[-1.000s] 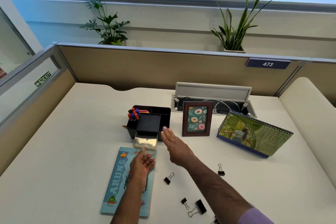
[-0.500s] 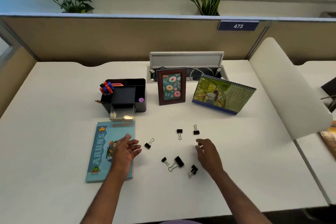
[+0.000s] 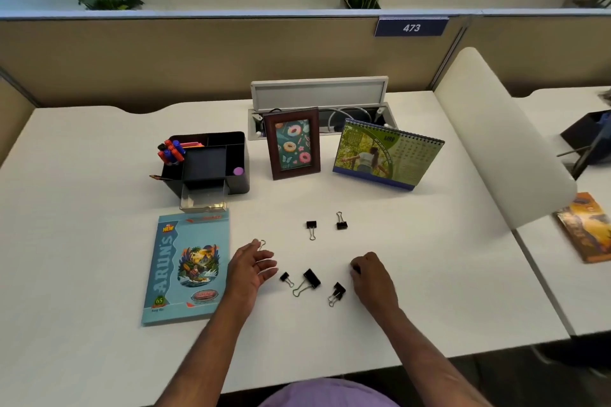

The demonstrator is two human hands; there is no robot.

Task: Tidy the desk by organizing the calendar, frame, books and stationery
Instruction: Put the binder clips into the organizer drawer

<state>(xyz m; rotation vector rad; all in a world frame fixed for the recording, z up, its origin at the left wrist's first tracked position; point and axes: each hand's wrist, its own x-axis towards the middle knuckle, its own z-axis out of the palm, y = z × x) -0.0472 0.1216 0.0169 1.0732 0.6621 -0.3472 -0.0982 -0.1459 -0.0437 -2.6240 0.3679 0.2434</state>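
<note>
My right hand (image 3: 372, 277) rests on the white desk (image 3: 82, 175) with its fingers curled under. Something small and dark shows at the fingertips, probably a binder clip, but I cannot tell whether I am really gripping it. My left hand (image 3: 248, 269) lies with its fingers loosely spread and relaxed. A wire loop from a clip (image 3: 262, 244) peeks out just past my left fingertips; its body is hidden, so I cannot tell if I am touching it.

Between my two hands lie three loose clips. The small clip (image 3: 286, 278) sits just to the right of my left fingers. Beside it is the largest clip (image 3: 310, 279), its long axis running diagonally, black body up and to the right, wire handles down and to the left. The third clip (image 3: 337, 292) lies just beside my right hand, handles pointing toward me and left. My judgement is that my right hand is nearer this one and my left nearer the small one.

Farther out, two more clips, (image 3: 311, 227) and (image 3: 341, 223), lie side by side, long axes running roughly away from me: one with handles toward me, the other with handles away.

To my left lies a blue book (image 3: 186, 266), flat, long axis running away from me. Beyond it stands the black organizer (image 3: 238, 158) with its clear drawer (image 3: 203, 198) pulled open toward me, likely where the clips belong. The frame (image 3: 292, 144) and calendar (image 3: 386, 155) stand upright behind.
</note>
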